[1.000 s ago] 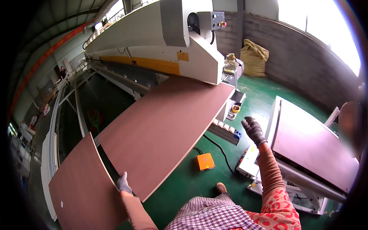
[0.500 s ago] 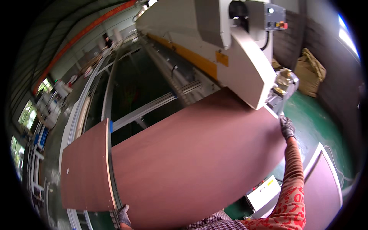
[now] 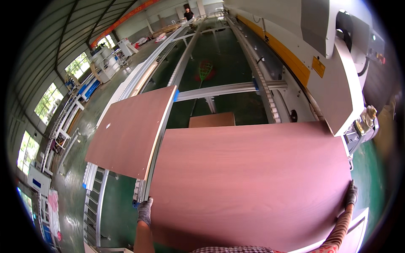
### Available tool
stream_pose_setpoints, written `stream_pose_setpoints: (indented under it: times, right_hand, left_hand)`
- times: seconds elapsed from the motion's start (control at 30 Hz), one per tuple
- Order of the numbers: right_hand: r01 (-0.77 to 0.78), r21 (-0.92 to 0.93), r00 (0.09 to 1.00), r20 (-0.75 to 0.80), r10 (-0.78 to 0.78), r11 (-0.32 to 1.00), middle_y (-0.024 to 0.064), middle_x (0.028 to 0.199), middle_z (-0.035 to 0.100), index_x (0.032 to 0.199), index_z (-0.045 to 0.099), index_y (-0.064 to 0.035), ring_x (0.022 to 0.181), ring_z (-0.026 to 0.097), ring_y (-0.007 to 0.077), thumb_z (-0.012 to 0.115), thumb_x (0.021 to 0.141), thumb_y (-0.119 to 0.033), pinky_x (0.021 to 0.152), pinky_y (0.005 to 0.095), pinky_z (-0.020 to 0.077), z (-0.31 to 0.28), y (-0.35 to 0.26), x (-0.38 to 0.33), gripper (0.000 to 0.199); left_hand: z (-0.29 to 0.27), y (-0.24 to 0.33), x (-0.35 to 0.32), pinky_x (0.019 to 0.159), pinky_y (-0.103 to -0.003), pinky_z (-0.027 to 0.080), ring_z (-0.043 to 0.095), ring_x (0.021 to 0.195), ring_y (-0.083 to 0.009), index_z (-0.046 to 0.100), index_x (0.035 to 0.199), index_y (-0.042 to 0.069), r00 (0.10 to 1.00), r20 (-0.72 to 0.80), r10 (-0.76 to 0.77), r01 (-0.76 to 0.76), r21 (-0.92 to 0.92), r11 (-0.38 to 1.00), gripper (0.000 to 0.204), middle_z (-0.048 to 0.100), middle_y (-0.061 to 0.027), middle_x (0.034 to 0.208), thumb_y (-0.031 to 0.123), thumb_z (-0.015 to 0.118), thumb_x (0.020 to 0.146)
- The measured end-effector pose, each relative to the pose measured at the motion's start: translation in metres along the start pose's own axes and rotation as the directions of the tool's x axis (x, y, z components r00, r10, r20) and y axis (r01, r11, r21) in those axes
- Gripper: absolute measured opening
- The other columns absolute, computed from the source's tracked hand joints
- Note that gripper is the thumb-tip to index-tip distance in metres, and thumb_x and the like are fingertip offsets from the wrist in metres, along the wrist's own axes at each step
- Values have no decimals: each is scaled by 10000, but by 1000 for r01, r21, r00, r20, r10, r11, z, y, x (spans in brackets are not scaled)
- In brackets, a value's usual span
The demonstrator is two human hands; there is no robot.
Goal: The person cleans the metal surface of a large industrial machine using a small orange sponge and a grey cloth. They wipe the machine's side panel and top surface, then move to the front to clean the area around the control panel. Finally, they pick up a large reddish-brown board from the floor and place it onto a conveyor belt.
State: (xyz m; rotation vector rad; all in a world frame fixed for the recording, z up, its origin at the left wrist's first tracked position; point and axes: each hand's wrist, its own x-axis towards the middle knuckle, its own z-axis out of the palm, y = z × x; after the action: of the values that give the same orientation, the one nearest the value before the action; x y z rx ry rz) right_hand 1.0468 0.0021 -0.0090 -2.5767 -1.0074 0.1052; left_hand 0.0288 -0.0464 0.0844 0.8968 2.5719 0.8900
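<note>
You held a large reddish-brown wood-grain panel (image 3: 253,181) flat in front of you, filling the lower middle of the view from 4 o'clock round to 8 o'clock; your left hand (image 3: 144,211), in a grey work glove, was clenched on the panel's near-left corner at about 7 o'clock; your right hand (image 3: 351,195), also gloved, with a red patterned sleeve behind it, gripped the panel's right edge at about 4 o'clock, fingers curled over the rim. The panel's far right corner lay just beside the white and yellow edge-banding machine (image 3: 333,63), which ran from 3 o'clock up to 1 o'clock. A second panel (image 3: 133,130) of the same colour rested on the roller conveyor rail (image 3: 158,139) at 9 o'clock, its right edge near your panel's left edge; a smaller brown board (image 3: 211,119) showed just beyond your panel at centre. A person (image 3: 188,14) stood far off at 12 o'clock; windows (image 3: 46,103) lined the wall at 9 to 10 o'clock.
</note>
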Motion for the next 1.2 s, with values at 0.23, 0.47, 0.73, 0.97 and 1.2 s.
stream_pose_setpoints:
  times: [0.23, 0.47, 0.73, 0.97, 1.2]
  right_hand:
    - [-149, 349, 989, 56, 138, 925, 217, 870, 705, 1030, 685, 76, 753, 606, 296, 459, 961, -619, 776, 433, 495, -29, -29, -111, 734]
    - [-127, 626, 977, 211, -10, 770, 149, 1063, 689, 1190, 640, 57, 903, 608, 227, 482, 977, -569, 840, 362, 499, -29, -66, -191, 679]
    - [130, 571, 984, 24, -175, 810, 208, 1001, 697, 1130, 661, 59, 878, 644, 293, 462, 976, -589, 802, 396, 513, -27, -192, -281, 695]
    - [424, 407, 905, -221, -363, 809, 259, 947, 703, 1078, 680, 60, 857, 676, 350, 444, 975, -606, 769, 426, 525, -1, -300, -307, 714]
    - [314, 325, 949, -90, -301, 892, 263, 892, 695, 965, 708, 40, 873, 670, 435, 444, 930, -672, 769, 488, 492, 68, -495, -438, 760]
  left_hand:
    - [-70, -104, 44, 871, -410, 508, 665, 984, -351, 687, 1049, 33, 992, 79, 94, -91, -43, 995, 466, 720, -148, 1041, 462, 658, 871]
    - [-173, -130, 15, 885, -328, 481, 636, 916, -228, 661, 1007, -11, 997, 68, 44, -11, -420, 907, 260, 707, -85, 997, 212, 707, 883]
    - [-287, -259, 36, 805, -293, 478, 595, 809, -124, 684, 938, 7, 994, -50, -100, 62, -496, 866, 169, 677, -12, 885, 147, 730, 856]
    - [-312, -368, 113, 801, -307, 488, 606, 832, -147, 697, 939, -1, 947, -124, -297, 121, -720, 683, 150, 681, -10, 916, 94, 742, 831]
    - [-393, -388, 216, 786, -359, 521, 625, 869, -201, 693, 1054, -36, 863, -227, -451, 108, -790, 604, 303, 695, -78, 994, 170, 754, 840]
